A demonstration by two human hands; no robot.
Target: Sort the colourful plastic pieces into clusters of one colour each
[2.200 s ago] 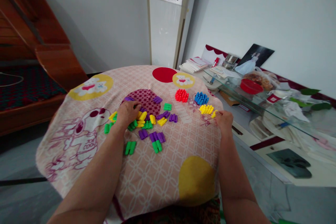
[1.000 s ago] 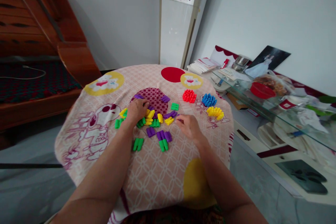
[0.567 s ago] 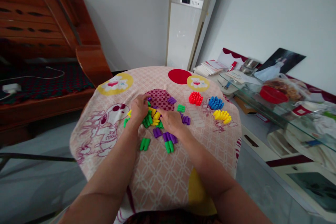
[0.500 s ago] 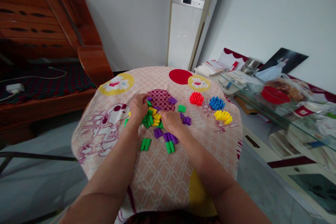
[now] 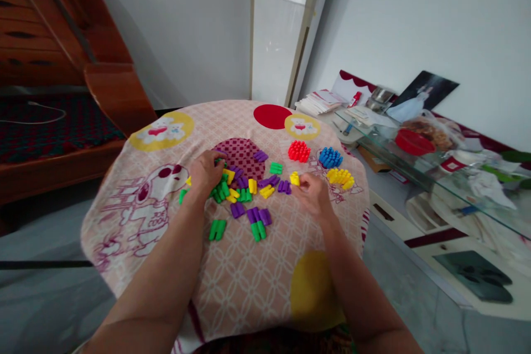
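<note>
My right hand [image 5: 314, 194] is closed on a yellow plastic building block [image 5: 295, 178], held just above the cloth to the right of the loose pieces. My left hand [image 5: 205, 172] rests at the left end of a mixed pile, its fingers curled by a green piece; whether it grips that piece is hard to see. Around it lie green blocks [image 5: 220, 192], yellow blocks [image 5: 253, 186] and purple blocks [image 5: 238, 209]. Sorted clusters stand at the right: red blocks [image 5: 299, 151], blue blocks [image 5: 331, 157] and a curved row of yellow blocks [image 5: 340, 178].
A patterned cloth [image 5: 244, 282] covers the round table. To the right stands a glass-topped cabinet [image 5: 398, 171] bearing papers, a red bowl [image 5: 415, 141] and a photo. A wooden bench [image 5: 112, 94] is at the left, a tall white air conditioner [image 5: 276, 38] behind.
My right hand reached into the pile, then drew back rightward with a yellow block. A yellow piece earlier joined the yellow row. My left hand stayed by the pile, shifting slightly.
</note>
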